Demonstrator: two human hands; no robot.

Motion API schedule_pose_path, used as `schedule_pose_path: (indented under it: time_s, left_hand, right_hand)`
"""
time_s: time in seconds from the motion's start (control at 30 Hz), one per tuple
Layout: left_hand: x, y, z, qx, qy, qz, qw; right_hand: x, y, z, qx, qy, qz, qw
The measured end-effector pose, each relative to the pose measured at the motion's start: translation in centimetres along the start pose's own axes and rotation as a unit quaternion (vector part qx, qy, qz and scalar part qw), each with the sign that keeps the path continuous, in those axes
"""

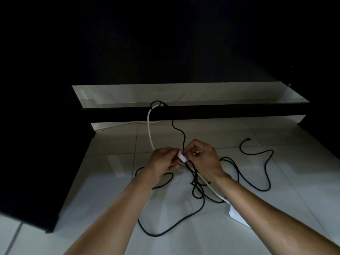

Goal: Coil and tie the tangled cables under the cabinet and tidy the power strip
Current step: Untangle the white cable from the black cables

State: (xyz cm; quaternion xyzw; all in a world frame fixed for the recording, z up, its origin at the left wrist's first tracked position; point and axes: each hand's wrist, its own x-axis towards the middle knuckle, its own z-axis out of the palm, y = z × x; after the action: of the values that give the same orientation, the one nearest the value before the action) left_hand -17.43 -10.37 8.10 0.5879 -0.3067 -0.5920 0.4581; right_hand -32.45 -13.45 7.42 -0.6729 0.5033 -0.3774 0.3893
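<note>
Both hands meet above the white tile floor. My left hand and my right hand pinch a white tie strap that wraps around a white cable and a black cable. Both cables rise from my hands to the dark cabinet's lower shelf. Loose black cable lies tangled in loops on the floor below and to the right of my hands. A white power strip sits on the floor under my right forearm, partly hidden, with the white cable running into it.
The dark cabinet fills the left side and the top, with a black crossbar over a low gap. A black plug end lies on the tiles to the right.
</note>
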Motion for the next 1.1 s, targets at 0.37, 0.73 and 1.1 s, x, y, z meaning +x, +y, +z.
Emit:
schedule_pose_path:
  time_s: [0.37,0.73,1.1]
  left_hand:
    - [0.7,-0.6,0.1,0.045,0.057,0.080,0.994]
    - [0.8,-1.0,0.6,0.060,0.083,0.082,0.991]
    - [1.2,-1.2,0.5,0.134,0.076,0.085,0.984]
  right_hand:
    - [0.3,0.2,-0.1,0.082,-0.039,0.047,0.995]
    - [0.2,0.9,0.1,0.090,-0.062,0.045,0.993]
    - [0.2,1.3,0.5,0.132,-0.053,0.080,0.987]
